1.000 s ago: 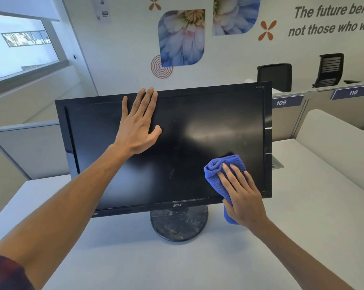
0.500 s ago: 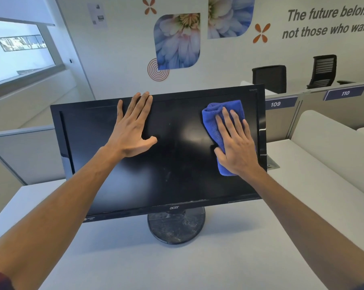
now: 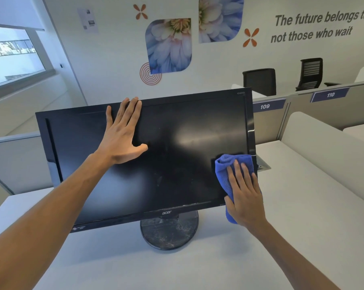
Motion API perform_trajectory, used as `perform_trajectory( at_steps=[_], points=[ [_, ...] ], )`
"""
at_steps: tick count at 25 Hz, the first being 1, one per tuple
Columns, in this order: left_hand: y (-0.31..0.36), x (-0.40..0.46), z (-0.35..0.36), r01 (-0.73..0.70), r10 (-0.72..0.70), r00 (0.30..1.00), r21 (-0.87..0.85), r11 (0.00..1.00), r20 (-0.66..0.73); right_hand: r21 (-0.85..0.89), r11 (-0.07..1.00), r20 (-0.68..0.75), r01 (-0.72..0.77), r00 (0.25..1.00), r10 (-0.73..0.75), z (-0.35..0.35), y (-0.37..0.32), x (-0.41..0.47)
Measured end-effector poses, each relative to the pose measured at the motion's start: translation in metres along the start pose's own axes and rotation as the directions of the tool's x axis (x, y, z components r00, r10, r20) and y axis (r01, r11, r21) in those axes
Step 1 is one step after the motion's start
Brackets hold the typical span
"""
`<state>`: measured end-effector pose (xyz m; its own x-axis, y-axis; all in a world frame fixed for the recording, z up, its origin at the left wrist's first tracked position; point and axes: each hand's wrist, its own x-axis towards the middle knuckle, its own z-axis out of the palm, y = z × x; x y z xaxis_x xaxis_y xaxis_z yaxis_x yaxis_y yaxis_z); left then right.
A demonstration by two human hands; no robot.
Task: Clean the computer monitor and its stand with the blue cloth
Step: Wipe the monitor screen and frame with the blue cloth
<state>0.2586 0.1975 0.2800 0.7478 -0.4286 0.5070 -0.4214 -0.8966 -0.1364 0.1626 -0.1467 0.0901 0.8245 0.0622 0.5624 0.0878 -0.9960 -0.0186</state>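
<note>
Blue cloth [image 3: 225, 174] is back down at the monitor [image 3: 176, 153]'s lower right corner, flat right hand [image 3: 245, 197] pressing it, flat left hand [image 3: 122, 139] bracing the top edge; stand [image 3: 169, 231] not yet wiped.

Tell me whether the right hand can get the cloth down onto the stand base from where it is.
Probably yes. The right hand presses the blue cloth at the screen's lower right corner; the round stand base sits just below-left on the desk, with nothing between.

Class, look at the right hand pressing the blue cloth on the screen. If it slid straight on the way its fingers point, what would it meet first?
The right hand points up the monitor along its right side, with the blue cloth under it. Only bare screen lies ahead, then probably the top bezel. The left hand lies well off to the side.
</note>
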Motion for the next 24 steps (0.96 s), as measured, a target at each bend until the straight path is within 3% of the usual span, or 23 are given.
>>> perform_trajectory(
  at_steps=[4, 11, 24],
  points=[
    [-0.002, 0.001, -0.002, -0.021, 0.021, 1.0, -0.047, 0.999, 0.004, -0.033, 0.996, -0.038, -0.085, 0.996, 0.084, -0.033, -0.001, 0.068],
    [-0.005, 0.004, -0.003, -0.025, 0.022, 0.999, -0.085, 0.996, -0.029, -0.077, 0.992, -0.143, -0.098, 0.986, 0.087, -0.081, 0.007, 0.164],
    [-0.009, 0.006, 0.003, -0.053, 0.048, 0.998, -0.121, 0.991, -0.043, -0.044, 0.999, -0.041, -0.018, 0.999, 0.016, -0.031, 0.023, 0.037]
  ],
)
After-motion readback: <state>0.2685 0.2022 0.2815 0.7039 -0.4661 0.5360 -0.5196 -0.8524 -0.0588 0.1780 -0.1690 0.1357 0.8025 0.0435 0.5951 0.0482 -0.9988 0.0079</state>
